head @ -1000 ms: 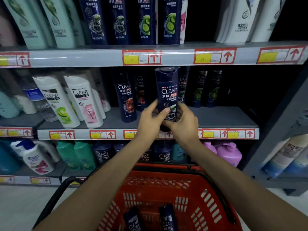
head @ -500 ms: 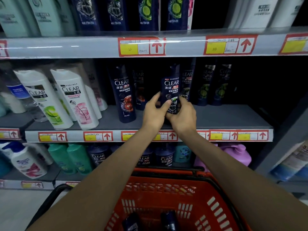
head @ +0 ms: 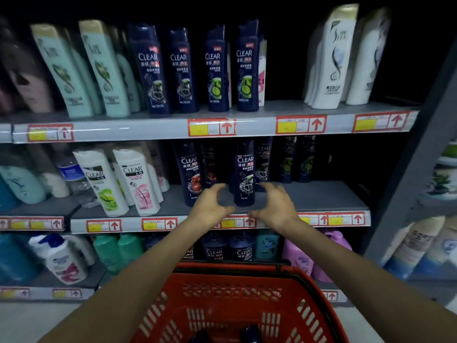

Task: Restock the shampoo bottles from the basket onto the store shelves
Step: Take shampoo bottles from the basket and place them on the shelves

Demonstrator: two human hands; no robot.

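Note:
A dark blue Clear shampoo bottle (head: 244, 178) stands upright near the front of the middle shelf (head: 321, 196). My left hand (head: 211, 205) and my right hand (head: 275, 206) hover just in front of it on either side, fingers spread, touching nothing. Below them a red basket (head: 232, 295) sits close to me, and the tops of two dark bottles (head: 249, 334) show at its bottom.
Another dark Clear bottle (head: 191, 174) stands left of the placed one, with white Clear bottles (head: 134, 179) further left. Dark bottles line the top shelf (head: 148, 131). Bare shelf surface lies to the right. A grey upright (head: 415, 169) frames the right side.
Both hands set the dark bottle down on the middle shelf, let go of it and drew back towards me. The camera tilted up, showing more of the top shelf.

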